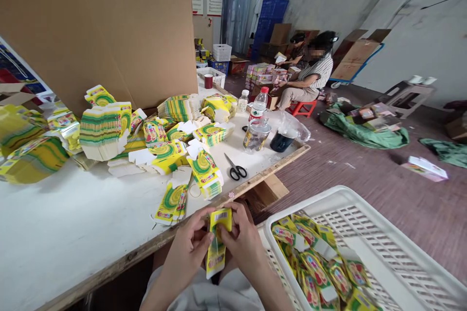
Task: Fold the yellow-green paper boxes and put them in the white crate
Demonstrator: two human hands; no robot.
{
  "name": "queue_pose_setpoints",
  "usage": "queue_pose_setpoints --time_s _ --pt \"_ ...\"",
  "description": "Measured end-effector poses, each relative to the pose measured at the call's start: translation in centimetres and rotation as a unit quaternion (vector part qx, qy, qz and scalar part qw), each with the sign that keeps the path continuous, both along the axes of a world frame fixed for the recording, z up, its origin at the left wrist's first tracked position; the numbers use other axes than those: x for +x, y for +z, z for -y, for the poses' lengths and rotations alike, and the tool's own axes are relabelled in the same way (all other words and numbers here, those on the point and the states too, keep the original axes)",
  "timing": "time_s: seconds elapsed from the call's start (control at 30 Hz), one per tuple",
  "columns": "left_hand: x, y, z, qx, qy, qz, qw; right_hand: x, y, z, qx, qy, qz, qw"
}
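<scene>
Both my hands hold one small yellow-and-green printed carton (pixel 218 240) just below the table's front edge, over my lap. My left hand (pixel 189 248) pinches its left side, fingers curled closed. My right hand (pixel 242 240) grips its top right corner, where a barcode panel shows. Flat cartons of the same print lie nearest on the white table (pixel 73 233), in a small stack (pixel 171 204). To my right, a white slatted plastic basket (pixel 383 248) holds several folded cartons (pixel 317 267).
Heaps of flat cartons (pixel 105 129) cover the table's back, against a tall cardboard sheet (pixel 109 24). Black scissors (pixel 236 170), water bottles (pixel 257 126) and a dark cup (pixel 281 141) stand at the right end. Two people sit working on low stools beyond (pixel 310 77), among boxes and a green cloth (pixel 365 133).
</scene>
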State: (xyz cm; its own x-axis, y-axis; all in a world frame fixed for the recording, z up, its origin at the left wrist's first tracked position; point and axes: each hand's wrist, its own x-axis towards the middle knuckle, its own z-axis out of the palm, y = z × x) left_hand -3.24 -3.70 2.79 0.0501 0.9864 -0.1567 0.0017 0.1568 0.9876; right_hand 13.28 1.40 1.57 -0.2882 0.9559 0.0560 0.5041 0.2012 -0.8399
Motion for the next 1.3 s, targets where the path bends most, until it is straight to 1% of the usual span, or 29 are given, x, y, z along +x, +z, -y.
queue_pose_setpoints --time_s 0.1,0.2,0.37,0.5,0.57,0.63,0.73,0.8,0.9,1.0,1.1,1.17,1.2,1.23,1.27,1.3 --pt "-0.1 0.0 0.0 0.001 0.007 -0.007 1.0 0.3 -0.1 -0.1 0.0 0.016 -0.004 1.0" --pt "-0.2 0.0 0.0 0.0 0.001 -0.001 1.0 0.8 -0.4 -0.2 -0.002 0.036 -0.019 0.999" --pt "0.2 0.1 0.1 -0.004 -0.001 0.001 1.0 0.7 0.0 0.0 -0.006 0.014 -0.003 1.0" --pt "0.2 -0.1 0.1 0.003 -0.003 -0.009 1.0 0.0 0.7 0.3 0.01 -0.01 0.01 1.0" --pt "0.1 -0.2 0.1 0.005 -0.005 -0.008 1.0 -0.1 0.9 0.3 0.015 -0.011 0.002 1.0" --pt "-0.1 -0.2 0.2 0.007 0.0 -0.004 1.0 0.2 0.9 0.3 0.011 0.007 -0.017 1.0" --pt "-0.5 0.1 0.1 -0.001 0.016 0.02 1.0 1.0 0.8 0.2 -0.008 0.052 -0.06 0.997" --pt "-0.8 0.2 0.0 -0.01 0.016 0.047 0.999 1.6 0.7 0.1 -0.021 0.062 -0.103 0.993" --pt "-0.8 0.0 -0.2 -0.012 0.009 0.076 0.997 1.9 0.3 -0.1 -0.051 0.041 -0.184 0.981" --pt "0.1 -0.6 -0.2 0.003 0.019 0.097 0.995 1.3 0.1 -0.1 -0.084 0.009 -0.249 0.965" --pt "1.4 -1.0 0.0 0.013 0.024 0.097 0.995 1.2 0.4 0.0 -0.059 -0.02 -0.258 0.964" --pt "1.6 -1.2 -0.1 0.02 0.008 0.072 0.997 2.1 1.0 -0.1 -0.014 -0.023 -0.223 0.974" --pt "1.3 -1.3 -0.3 0.03 0.006 0.04 0.999 3.1 1.4 -0.1 0.018 -0.031 -0.188 0.982" --pt "0.8 -1.5 -0.6 0.044 0.017 -0.022 0.999 4.4 1.8 -0.2 0.055 -0.044 -0.139 0.988" --pt "-0.1 -1.8 -1.0 0.057 0.042 -0.102 0.992 6.0 2.3 -0.4 0.103 -0.078 -0.08 0.988" --pt "-1.2 -2.1 -1.4 0.069 0.082 -0.196 0.975 7.6 2.7 -0.5 0.143 -0.114 -0.011 0.983"
